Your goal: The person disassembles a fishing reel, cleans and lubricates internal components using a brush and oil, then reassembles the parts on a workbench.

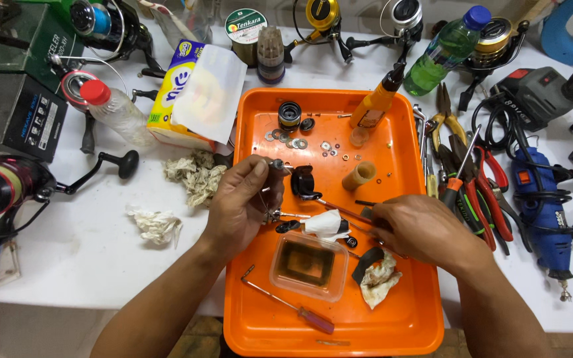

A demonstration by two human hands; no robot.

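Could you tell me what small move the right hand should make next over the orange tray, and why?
Probably bring the thin tool in the right hand leftwards to the small metal part pinched in the left hand. The left hand's grip holds that part up over the orange plastic tray, while the tool's tip lies low beside the white tissue scrap, apart from the part.

A white tabletop (87,258) is covered by an orange tray (406,318) in the middle, crumpled rags (197,174) left, pliers (475,192) right.
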